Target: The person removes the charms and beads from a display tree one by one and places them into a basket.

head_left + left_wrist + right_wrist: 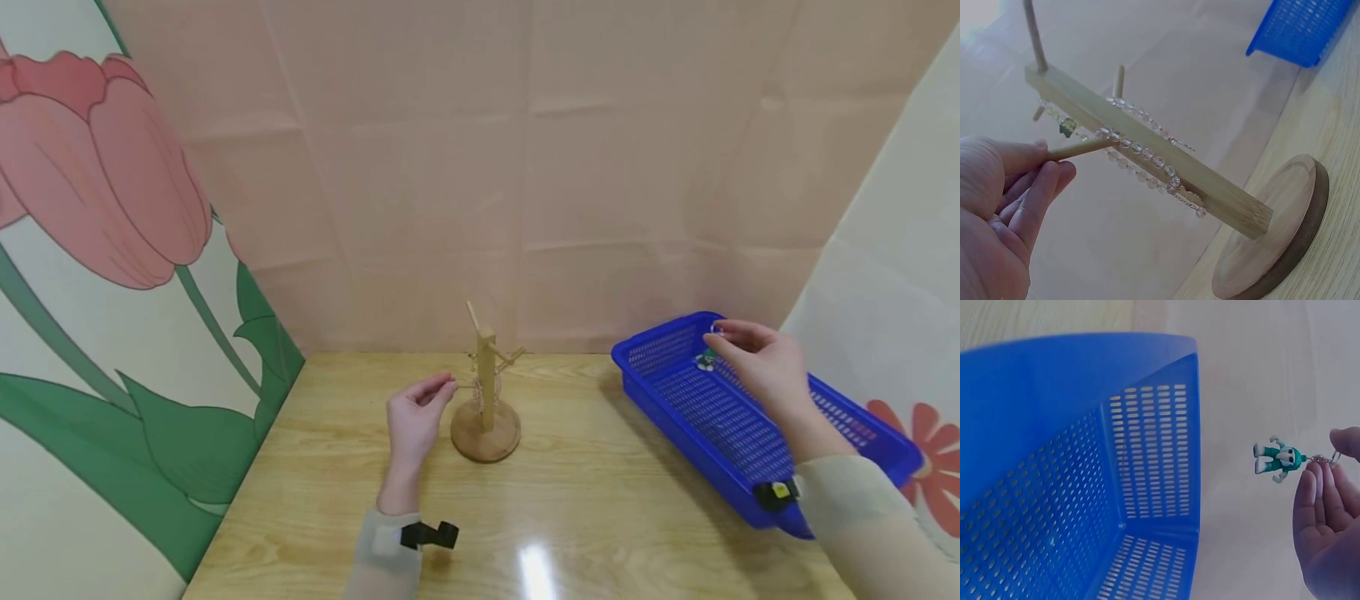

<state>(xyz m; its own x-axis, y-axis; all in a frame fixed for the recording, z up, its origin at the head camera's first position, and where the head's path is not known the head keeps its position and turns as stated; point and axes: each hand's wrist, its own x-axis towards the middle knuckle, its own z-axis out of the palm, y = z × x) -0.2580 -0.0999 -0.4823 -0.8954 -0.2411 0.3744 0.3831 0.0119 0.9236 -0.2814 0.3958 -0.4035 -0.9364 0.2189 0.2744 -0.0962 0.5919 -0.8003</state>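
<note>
Head view: right hand (768, 371) up at the blue basket's (690, 442) far end, gripping a keychain (707, 360), tiny here. Left wrist: left hand (1019, 200) pinches the jewelry stand's (1216, 187) peg (1082, 150), tip hidden. Right wrist: ring (1336, 456) pinched, hand cut off; apparently a carrying step, calling next for a steady pinch.

The head view looks down; both closer wrist views apparently share the basket (1054, 381).

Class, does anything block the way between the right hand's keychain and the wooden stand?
Nothing visible does. The keychain hangs clear of the blue basket, only tabletop shows between basket and wooden stand, and the left hand is at the stand's opposite side.
</note>
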